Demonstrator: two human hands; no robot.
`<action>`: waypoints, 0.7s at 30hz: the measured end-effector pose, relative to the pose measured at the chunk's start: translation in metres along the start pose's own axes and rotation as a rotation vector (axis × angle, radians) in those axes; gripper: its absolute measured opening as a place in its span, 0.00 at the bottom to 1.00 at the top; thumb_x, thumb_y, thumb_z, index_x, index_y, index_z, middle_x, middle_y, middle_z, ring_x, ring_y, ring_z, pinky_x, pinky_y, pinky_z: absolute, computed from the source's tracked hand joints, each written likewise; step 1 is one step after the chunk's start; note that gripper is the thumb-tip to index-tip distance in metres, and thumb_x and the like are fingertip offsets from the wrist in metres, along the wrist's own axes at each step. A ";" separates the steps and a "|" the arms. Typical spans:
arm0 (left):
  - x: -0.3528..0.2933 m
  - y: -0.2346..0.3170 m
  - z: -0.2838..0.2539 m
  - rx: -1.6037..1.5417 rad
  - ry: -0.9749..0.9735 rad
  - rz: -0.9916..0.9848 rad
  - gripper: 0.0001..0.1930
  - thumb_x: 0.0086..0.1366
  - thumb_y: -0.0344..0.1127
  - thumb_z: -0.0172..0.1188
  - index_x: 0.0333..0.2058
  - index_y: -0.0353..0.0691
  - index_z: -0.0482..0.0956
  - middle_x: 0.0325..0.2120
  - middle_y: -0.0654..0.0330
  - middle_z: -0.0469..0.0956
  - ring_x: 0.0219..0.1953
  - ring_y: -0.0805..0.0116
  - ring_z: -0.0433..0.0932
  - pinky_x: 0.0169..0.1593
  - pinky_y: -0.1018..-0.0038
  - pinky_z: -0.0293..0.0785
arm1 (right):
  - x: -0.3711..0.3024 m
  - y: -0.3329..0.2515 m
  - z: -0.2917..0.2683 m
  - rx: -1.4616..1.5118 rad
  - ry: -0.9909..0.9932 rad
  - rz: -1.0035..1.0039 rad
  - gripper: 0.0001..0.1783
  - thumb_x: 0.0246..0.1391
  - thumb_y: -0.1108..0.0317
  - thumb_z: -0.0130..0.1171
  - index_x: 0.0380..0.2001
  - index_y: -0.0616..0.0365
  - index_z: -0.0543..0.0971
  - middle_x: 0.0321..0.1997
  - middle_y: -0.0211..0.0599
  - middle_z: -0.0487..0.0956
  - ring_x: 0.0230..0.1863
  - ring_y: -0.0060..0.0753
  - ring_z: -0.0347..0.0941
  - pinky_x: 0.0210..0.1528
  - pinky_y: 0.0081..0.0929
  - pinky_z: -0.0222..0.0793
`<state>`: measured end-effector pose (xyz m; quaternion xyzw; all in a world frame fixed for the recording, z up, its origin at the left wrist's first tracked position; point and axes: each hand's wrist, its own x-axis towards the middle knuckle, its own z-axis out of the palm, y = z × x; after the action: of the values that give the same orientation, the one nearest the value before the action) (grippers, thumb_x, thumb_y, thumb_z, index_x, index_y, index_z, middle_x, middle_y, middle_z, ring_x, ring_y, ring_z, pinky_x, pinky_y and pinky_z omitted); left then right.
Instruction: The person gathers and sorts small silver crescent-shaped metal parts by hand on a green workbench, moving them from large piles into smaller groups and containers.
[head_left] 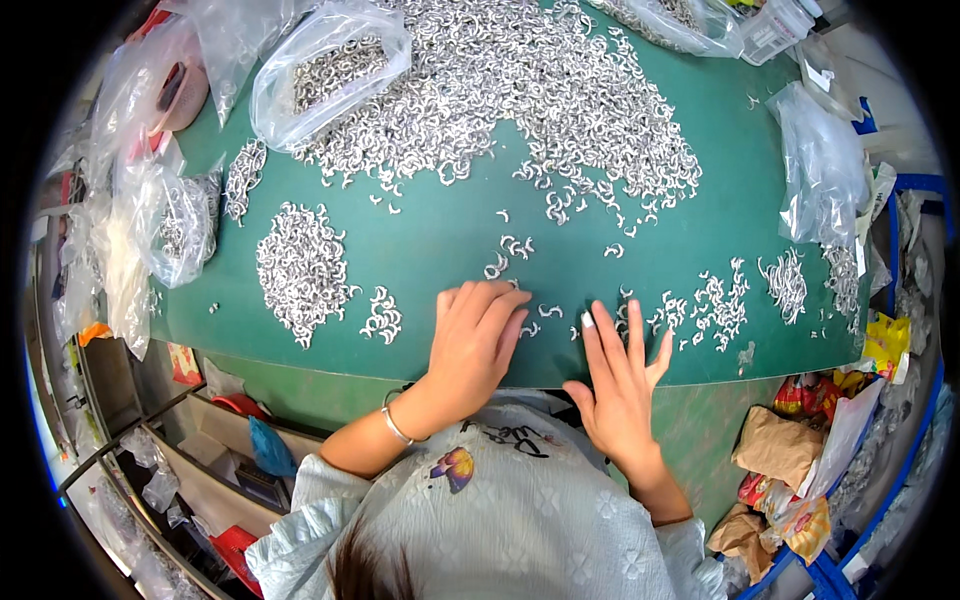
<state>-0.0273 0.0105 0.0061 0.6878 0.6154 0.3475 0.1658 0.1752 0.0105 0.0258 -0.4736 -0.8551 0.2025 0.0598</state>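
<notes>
Small silver crescent-shaped metal pieces (590, 90) lie in a large heap at the far side of the green table. My left hand (475, 335) is near the table's front edge, its fingers bent and close together; whatever is under its fingertips is hidden. Just beyond it lie a few loose crescents (515, 246), with another few between my hands. My right hand (620, 375) rests with fingers stretched and spread at the front edge, a white covering on one fingertip. Several crescents lie by its fingers, and small clusters (720, 305) spread to its right.
Smaller piles (300, 275) lie at the left. An open plastic bag (335, 75) of crescents stands by the heap. More clear bags (180, 225) and a pink basket (182, 95) occupy the left edge. Another plastic bag (820, 165) lies at the right; shelves flank the table.
</notes>
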 end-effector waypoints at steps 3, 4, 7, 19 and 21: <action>-0.012 0.000 -0.002 -0.018 -0.082 0.004 0.14 0.56 0.23 0.63 0.42 0.36 0.78 0.39 0.57 0.75 0.40 0.59 0.73 0.42 0.66 0.64 | 0.003 -0.005 0.011 0.014 -0.093 -0.014 0.43 0.46 0.52 0.67 0.62 0.60 0.67 0.74 0.41 0.53 0.75 0.58 0.40 0.62 0.80 0.32; -0.017 0.001 -0.002 -0.040 -0.114 0.000 0.14 0.55 0.23 0.63 0.43 0.36 0.78 0.39 0.57 0.75 0.39 0.59 0.73 0.41 0.66 0.64 | 0.003 -0.008 0.014 0.046 -0.118 -0.015 0.43 0.45 0.51 0.67 0.63 0.59 0.67 0.75 0.41 0.52 0.76 0.58 0.39 0.62 0.80 0.31; -0.026 0.001 -0.004 -0.098 -0.188 0.012 0.15 0.54 0.22 0.63 0.43 0.36 0.78 0.39 0.57 0.74 0.38 0.59 0.72 0.39 0.66 0.65 | 0.001 -0.010 0.014 0.008 -0.067 -0.012 0.44 0.44 0.50 0.68 0.63 0.56 0.67 0.75 0.46 0.51 0.75 0.60 0.39 0.62 0.80 0.34; -0.035 -0.009 -0.004 -0.053 -0.114 0.050 0.15 0.52 0.24 0.65 0.41 0.37 0.78 0.42 0.57 0.73 0.46 0.57 0.73 0.46 0.63 0.65 | 0.022 0.003 -0.009 -0.033 -0.088 -0.057 0.41 0.47 0.56 0.66 0.64 0.57 0.66 0.74 0.36 0.56 0.76 0.50 0.42 0.65 0.76 0.32; -0.038 -0.013 -0.014 0.015 -0.086 0.016 0.16 0.52 0.23 0.65 0.41 0.37 0.78 0.42 0.58 0.73 0.46 0.57 0.73 0.46 0.64 0.64 | 0.029 -0.003 -0.003 0.013 -0.099 -0.129 0.43 0.46 0.53 0.66 0.64 0.56 0.65 0.73 0.35 0.56 0.76 0.46 0.43 0.65 0.77 0.35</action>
<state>-0.0462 -0.0268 -0.0032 0.7083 0.6046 0.3146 0.1840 0.1576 0.0344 0.0268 -0.4066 -0.8844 0.2270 0.0334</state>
